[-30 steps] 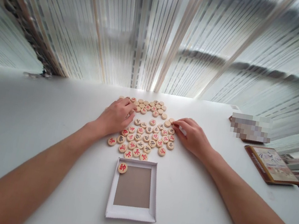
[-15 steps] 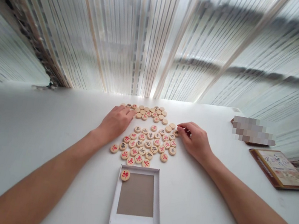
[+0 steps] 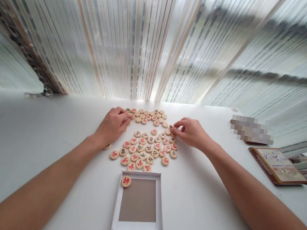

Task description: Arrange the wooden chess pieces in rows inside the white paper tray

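Observation:
Many round wooden Chinese chess pieces (image 3: 151, 139) lie loose on the white table, some showing red or black characters, others blank side up. At the far left of the spread, my left hand (image 3: 112, 124) curls over several pieces, thumb and fingers closed on a Chinese chess piece (image 3: 132, 116) at the fingertips. On the opposite side my right hand (image 3: 188, 132) pinches a Chinese chess piece (image 3: 171, 126), partly hidden by its fingers. Nearer to me stands a shallow white box (image 3: 137, 229) with one red-marked piece (image 3: 126, 181) in its far left corner.
On the right of the white table (image 3: 198, 213) lies a brown-edged booklet or box (image 3: 277, 166) with a picture on it, and behind it a blurred-out item (image 3: 251, 130). A striped curtain (image 3: 153, 44) hangs beyond the table's far edge.
My right hand has moved left and slightly away, now pinching a piece near the blank ones. My left hand has shifted slightly left and nearer. The view has shifted slightly.

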Action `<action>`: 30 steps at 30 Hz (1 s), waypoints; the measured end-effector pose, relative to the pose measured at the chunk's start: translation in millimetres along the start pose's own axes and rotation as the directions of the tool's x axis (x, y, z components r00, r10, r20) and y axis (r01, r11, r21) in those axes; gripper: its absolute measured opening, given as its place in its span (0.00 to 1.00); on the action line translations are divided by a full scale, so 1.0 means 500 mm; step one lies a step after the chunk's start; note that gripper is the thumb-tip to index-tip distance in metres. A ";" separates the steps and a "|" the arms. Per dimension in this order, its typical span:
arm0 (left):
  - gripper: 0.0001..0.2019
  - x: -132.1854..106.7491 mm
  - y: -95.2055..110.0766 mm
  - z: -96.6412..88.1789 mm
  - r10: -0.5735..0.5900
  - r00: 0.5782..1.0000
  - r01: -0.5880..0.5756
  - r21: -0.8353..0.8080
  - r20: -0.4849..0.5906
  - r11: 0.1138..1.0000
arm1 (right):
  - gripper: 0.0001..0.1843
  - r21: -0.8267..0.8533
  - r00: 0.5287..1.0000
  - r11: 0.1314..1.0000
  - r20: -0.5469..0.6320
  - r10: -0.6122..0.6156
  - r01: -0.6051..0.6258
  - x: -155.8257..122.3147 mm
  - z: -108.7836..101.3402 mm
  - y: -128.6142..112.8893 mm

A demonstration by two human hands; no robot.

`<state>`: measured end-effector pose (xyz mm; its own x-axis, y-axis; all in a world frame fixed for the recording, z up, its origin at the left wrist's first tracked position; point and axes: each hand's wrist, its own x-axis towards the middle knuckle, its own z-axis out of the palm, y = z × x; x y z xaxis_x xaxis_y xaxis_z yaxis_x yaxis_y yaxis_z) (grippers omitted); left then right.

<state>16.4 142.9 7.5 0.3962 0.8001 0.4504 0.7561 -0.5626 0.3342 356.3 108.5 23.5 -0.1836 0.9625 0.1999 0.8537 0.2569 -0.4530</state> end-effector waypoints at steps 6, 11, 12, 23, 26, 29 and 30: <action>0.17 -0.002 0.008 0.000 0.013 1.000 -0.013 0.030 0.014 0.999 | 0.20 -0.049 0.997 0.997 0.051 0.060 -0.058 0.026 -0.002 -0.002; 0.18 0.000 0.018 0.000 0.022 0.999 -0.024 0.048 0.036 0.999 | 0.21 -0.094 0.998 0.993 0.007 0.066 -0.065 0.027 -0.010 0.020; 0.18 0.000 0.021 -0.001 0.021 0.999 -0.023 0.050 0.036 0.998 | 0.20 -0.099 0.998 0.994 -0.018 0.055 -0.056 0.025 -0.012 0.019; 0.09 -0.001 0.040 -0.012 0.105 0.990 -0.112 0.084 0.090 0.990 | 0.11 -0.011 0.924 0.939 0.182 -0.337 0.344 -0.005 -0.018 -0.059; 0.12 -0.001 0.043 -0.012 0.138 0.983 -0.149 0.090 0.117 0.985 | 0.09 -0.017 0.922 0.936 0.181 -0.343 0.352 -0.007 -0.017 -0.056; 0.14 -0.001 0.049 -0.010 0.160 0.978 -0.175 0.108 0.136 0.979 | 0.09 -0.029 0.935 0.942 0.140 -0.327 0.334 -0.009 -0.013 -0.054; 0.15 -0.002 0.052 -0.009 0.160 0.978 -0.176 0.115 0.137 0.978 | 0.09 -0.030 0.939 0.945 0.125 -0.320 0.326 -0.010 -0.011 -0.054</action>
<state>33.4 126.7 19.6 0.5795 0.7205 0.3807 0.7291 -0.6671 0.1527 336.8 96.5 39.7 -0.5060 0.8328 0.2243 0.7616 0.5535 -0.3370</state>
